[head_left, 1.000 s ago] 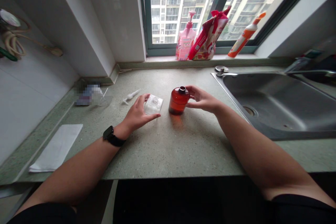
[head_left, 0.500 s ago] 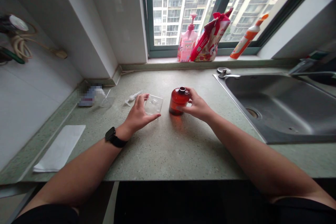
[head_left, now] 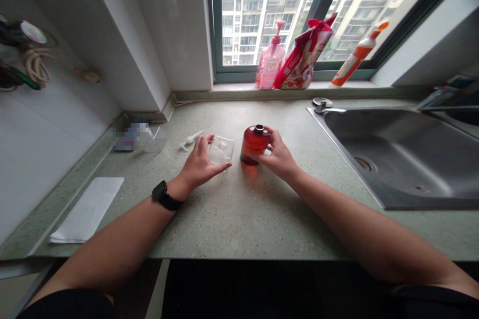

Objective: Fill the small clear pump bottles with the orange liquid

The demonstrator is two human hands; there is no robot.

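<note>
A clear square plastic container (head_left: 222, 151) with a round mark on its top is gripped by its sides in my left hand (head_left: 200, 159). My right hand (head_left: 279, 155) curls round the right side of an amber-red bottle (head_left: 251, 143), which stands upright on the counter with its neck uncapped. Between the container and the bottle is a narrow gap. Just behind my left hand, a white pump head (head_left: 190, 140) lies on its side on the counter.
At right is a steel sink (head_left: 396, 159) with a strainer (head_left: 322, 102) at its rear corner. White paper (head_left: 90, 209) lies at left, near a clear container (head_left: 153, 140). A pink pump bottle (head_left: 269, 65), a red bag (head_left: 303, 60) and an orange-white bottle (head_left: 354, 59) line the windowsill.
The whole view has shifted slightly. Both hands keep their holds, and the bottle and container stay in nearly the same places.
</note>
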